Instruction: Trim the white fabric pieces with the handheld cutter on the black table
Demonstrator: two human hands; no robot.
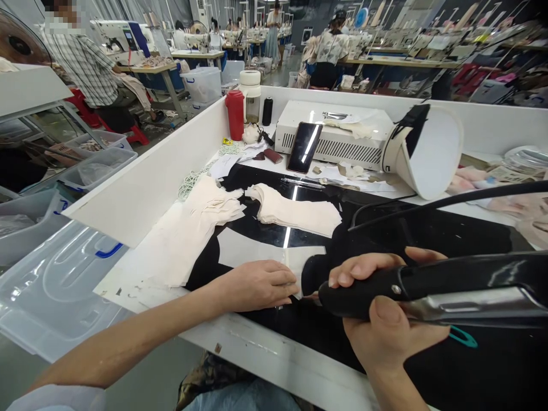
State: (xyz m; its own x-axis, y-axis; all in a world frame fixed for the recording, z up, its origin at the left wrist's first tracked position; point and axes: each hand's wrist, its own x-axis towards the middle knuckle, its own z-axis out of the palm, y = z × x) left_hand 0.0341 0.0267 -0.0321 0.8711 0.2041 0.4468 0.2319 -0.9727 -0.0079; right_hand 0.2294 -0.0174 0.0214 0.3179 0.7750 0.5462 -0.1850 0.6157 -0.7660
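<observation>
My left hand (261,283) lies flat, palm down, on the near edge of a pale cut piece (248,249) spread over the black work surface. Its fingers are stretched out and hold nothing. My right hand (381,325) is wrapped around a black hand-held tool (432,279) with a silver metal lever along its side. The tool's rounded end points left, close to my left fingertips; its working tip is mostly hidden. Beyond the pale piece lies a stack of cream fabric pieces (299,211), and a second cream stack (201,220) sits to its left.
Farther back are a phone (305,147) leaning on a white slotted box (334,128), a red bottle (234,114) and a white cone-shaped shade (432,154). A black cable (471,197) arcs across the right. Low white walls edge the table; plastic bins (77,274) stand left.
</observation>
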